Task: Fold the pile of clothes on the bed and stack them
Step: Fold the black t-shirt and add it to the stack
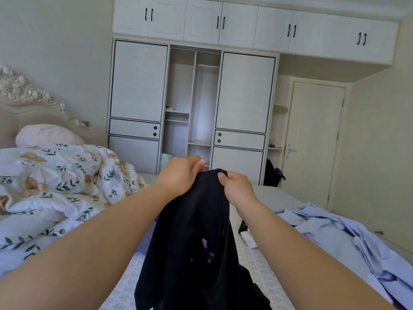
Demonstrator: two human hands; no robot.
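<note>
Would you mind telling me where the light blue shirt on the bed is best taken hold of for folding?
Probably at its far edge, coming from above on the person's right. The light blue shirt lies crumpled and spread on the bed, so lifting one edge should let it hang open. Its collar cannot be made out.

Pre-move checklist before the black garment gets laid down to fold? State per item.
1. Both hands grip the garment: ok. The left hand and right hand pinch the top edge of the black garment.
2. Garment spread flat: not ok. It hangs bunched between the hands.
3. Which edge is held, collar or hem: cannot tell.
4. Bare mattress to lay it on: ok, a strip shows beneath the garment.
5. Neighbours out of the way: not ok. The blue shirt lies crumpled close on the right, the floral duvet on the left.
6. Folded stack started: cannot tell, none in view.
</note>
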